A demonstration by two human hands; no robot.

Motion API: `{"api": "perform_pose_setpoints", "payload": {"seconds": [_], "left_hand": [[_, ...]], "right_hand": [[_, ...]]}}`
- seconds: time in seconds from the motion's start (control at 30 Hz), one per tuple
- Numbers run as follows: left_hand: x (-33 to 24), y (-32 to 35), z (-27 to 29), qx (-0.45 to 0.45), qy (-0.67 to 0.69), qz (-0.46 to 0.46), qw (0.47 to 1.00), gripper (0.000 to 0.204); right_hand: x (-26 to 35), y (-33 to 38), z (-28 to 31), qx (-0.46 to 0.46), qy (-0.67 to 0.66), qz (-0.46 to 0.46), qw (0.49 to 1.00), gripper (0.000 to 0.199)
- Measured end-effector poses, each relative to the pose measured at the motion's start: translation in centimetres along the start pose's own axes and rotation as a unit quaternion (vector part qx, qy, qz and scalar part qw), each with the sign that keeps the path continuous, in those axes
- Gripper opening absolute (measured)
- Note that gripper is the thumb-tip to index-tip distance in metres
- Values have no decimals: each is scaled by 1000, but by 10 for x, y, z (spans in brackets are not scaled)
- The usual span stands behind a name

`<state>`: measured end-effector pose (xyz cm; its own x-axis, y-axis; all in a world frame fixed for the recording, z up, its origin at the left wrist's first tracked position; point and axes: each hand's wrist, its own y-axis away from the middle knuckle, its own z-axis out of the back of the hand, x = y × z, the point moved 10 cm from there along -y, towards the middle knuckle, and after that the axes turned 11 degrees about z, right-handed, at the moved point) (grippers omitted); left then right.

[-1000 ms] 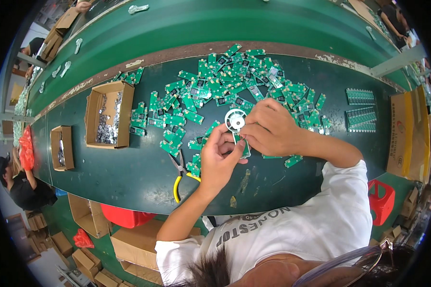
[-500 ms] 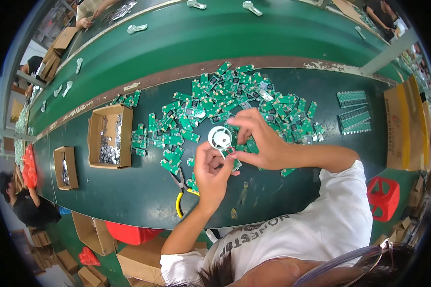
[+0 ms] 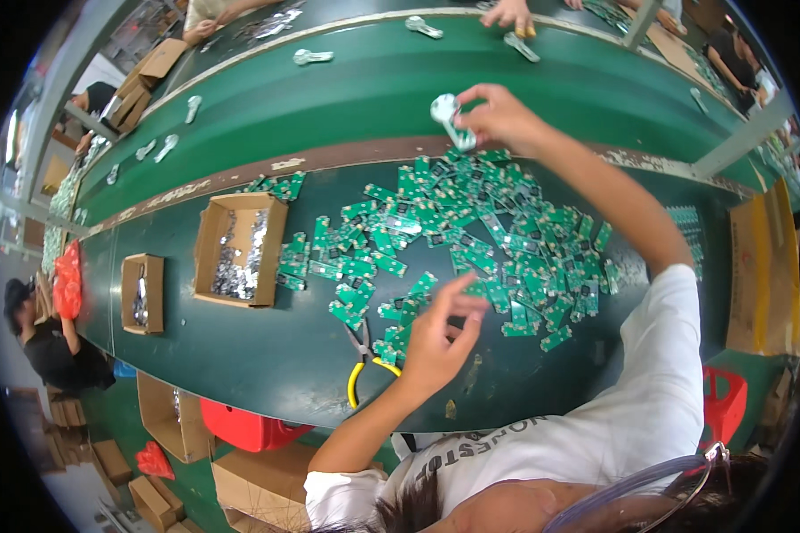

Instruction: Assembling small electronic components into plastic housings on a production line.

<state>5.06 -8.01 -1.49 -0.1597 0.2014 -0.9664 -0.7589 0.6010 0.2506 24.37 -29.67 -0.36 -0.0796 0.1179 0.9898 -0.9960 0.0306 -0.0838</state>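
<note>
My right hand (image 3: 504,120) is stretched out over the near edge of the green conveyor belt (image 3: 356,107). Its fingers grip a white plastic housing (image 3: 444,110) with a round head and a short handle. Hovering over the near side of a heap of small green circuit boards (image 3: 471,200), my left hand (image 3: 444,342) has its fingers apart and holds nothing; they are slightly blurred. Pliers with yellow handles (image 3: 354,384) lie spread on the dark green table just left of my left wrist.
A cardboard box (image 3: 280,258) of shiny metal pieces and a smaller box (image 3: 157,298) stand on the left. Similar white housings (image 3: 313,57) lie along the belt. A co-worker's hand (image 3: 509,16) reaches in at the far side. A tall carton (image 3: 742,275) stands at the right.
My right hand has carried the white housing away from my left hand, up and out to the belt. My left hand has let go of it. The view has shifted somewhat.
</note>
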Motion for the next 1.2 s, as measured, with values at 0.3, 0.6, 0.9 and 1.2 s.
{"api": "perform_pose_setpoints", "payload": {"seconds": [0.3,0.6,0.9,1.2], "left_hand": [[-41,16,-13,-87,-323,-250,909,28],[-62,19,23,-292,-487,-182,803,32],[-31,6,25,-240,-536,-104,802,20],[-44,14,37,-262,-474,-140,829,20]], "right_hand": [[-14,-125,105,-332,593,42,733,39],[31,-90,-106,16,639,313,703,42],[-19,-241,-107,-5,534,133,835,72],[25,-212,-111,-71,709,295,637,40]]}}
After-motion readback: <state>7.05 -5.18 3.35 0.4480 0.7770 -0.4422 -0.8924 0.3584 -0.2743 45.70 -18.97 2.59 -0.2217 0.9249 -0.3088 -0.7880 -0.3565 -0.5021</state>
